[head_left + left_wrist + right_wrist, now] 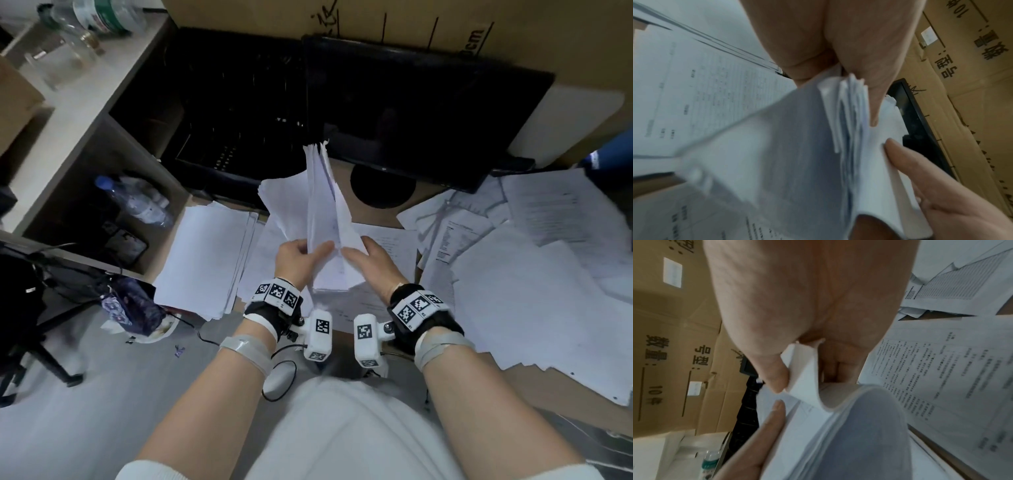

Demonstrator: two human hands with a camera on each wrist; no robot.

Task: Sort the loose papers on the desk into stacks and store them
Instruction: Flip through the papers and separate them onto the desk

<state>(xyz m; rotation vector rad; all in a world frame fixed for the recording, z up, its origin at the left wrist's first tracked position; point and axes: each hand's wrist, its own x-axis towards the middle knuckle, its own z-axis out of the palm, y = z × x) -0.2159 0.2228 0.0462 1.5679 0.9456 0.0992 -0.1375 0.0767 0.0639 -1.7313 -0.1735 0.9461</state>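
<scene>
Head view showed the desk (376, 212) spread out beyond and to either side of my grip, its brown top mostly buried. To the right of the grip lay the loose papers (534, 274), overlapping at all angles and not yet sorted. To the left of it sat a squared stack (205, 260), which I judged to be a finished pile kept clear of the mess. Beyond the grip stood a dark monitor (411, 113) and a black tray (219, 113) (possibly where the stacks get stored, though I could not tell).

Between my hands stood the bundle of sheets (325, 219), held on edge with its upper corners fanning apart, probably so the edges could be evened before it was laid down. My left hand (298, 260) pinched the bundle's near-left edge, thumb on one face and fingers behind. My right hand (371, 263) clasped the opposite edge; the right wrist view showed its thumb (774, 369) pressing the curled sheets.
</scene>
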